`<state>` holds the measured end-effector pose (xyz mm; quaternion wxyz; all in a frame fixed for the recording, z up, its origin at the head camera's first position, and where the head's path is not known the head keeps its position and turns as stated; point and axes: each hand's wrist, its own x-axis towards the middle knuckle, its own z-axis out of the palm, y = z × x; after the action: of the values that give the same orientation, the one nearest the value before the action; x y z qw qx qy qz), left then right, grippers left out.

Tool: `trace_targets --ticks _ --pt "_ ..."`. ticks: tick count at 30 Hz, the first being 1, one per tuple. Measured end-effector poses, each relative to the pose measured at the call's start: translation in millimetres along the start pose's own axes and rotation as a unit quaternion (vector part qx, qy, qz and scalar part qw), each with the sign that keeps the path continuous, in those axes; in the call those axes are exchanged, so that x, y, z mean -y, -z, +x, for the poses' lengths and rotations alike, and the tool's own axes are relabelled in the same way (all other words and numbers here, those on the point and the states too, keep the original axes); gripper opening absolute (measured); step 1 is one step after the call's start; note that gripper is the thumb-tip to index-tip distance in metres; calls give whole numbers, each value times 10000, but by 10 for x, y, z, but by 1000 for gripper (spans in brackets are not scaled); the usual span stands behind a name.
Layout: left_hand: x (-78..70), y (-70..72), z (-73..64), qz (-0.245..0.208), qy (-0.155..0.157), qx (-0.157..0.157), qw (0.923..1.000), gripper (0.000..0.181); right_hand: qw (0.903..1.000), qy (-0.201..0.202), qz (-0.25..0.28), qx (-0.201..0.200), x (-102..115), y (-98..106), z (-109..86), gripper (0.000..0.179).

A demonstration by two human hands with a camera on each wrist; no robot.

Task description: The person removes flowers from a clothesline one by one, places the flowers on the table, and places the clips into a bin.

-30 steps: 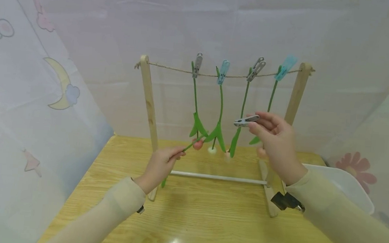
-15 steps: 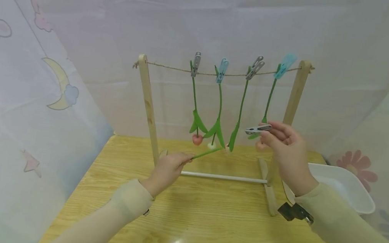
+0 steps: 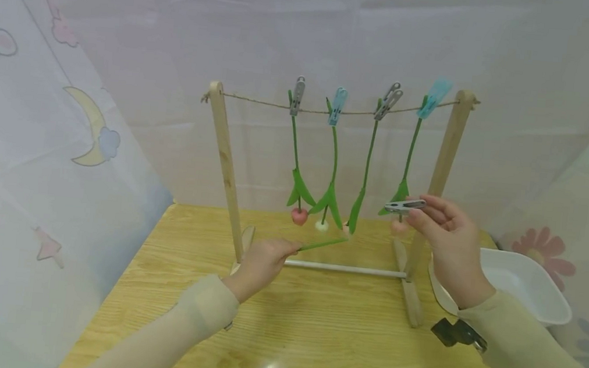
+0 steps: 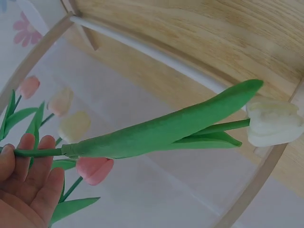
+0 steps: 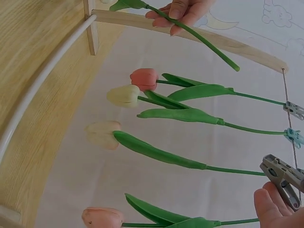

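Note:
In the head view my left hand [image 3: 265, 263] pinches the green stem of an artificial tulip [image 3: 323, 244]. Its white bloom [image 4: 274, 122] and long leaves show in the left wrist view, pointing away from the fingers. My right hand [image 3: 451, 253] holds a grey clothespin [image 3: 404, 206] between thumb and fingers, in front of the hanging pink tulip [image 3: 399, 226]. Several tulips hang bloom-down from a twine line [image 3: 259, 102], among them a red one [image 3: 299, 216] and a white one [image 3: 322, 226]. Grey and blue clothespins [image 3: 337, 106] fix their stems to the line.
Wooden posts [image 3: 226, 172] hold the twine at both ends, joined low down by a white rod [image 3: 345, 268]. A white basin [image 3: 532, 286] sits at the right, behind my right forearm. The stand is on a wood-grain table [image 3: 312, 343] against a pale printed backdrop.
Both hands have shifted right and down. The held tulip's stem has swung from a steep slant to nearly level. My right hand keeps its hold on the clothespin.

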<state>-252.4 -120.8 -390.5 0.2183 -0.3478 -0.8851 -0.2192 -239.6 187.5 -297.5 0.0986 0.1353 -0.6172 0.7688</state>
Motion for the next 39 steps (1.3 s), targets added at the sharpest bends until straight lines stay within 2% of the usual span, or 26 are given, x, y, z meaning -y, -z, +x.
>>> trace_targets --ticks 3,9,17,23,33,39 --pt "-7 -33 -1 32 -26 86 10000 20 9999 5 169 9 -13 39 -17 22" --pt "-38 -80 1 156 -52 452 9988 25 9990 14 443 -3 -36 130 -68 24" --pt "-50 -181 -22 322 -140 689 9970 30 9987 -71 410 -293 -77 244 -114 23" --pt "-95 -267 -18 291 -146 1028 9942 35 9977 -90 525 -412 -120 349 -148 23" --pt "-189 -431 32 683 -227 1215 9900 42 9972 -135 577 -446 -156 517 -224 25" --pt "-222 -519 42 904 -177 1496 9844 41 9964 -168 664 -507 -165 592 -247 25"
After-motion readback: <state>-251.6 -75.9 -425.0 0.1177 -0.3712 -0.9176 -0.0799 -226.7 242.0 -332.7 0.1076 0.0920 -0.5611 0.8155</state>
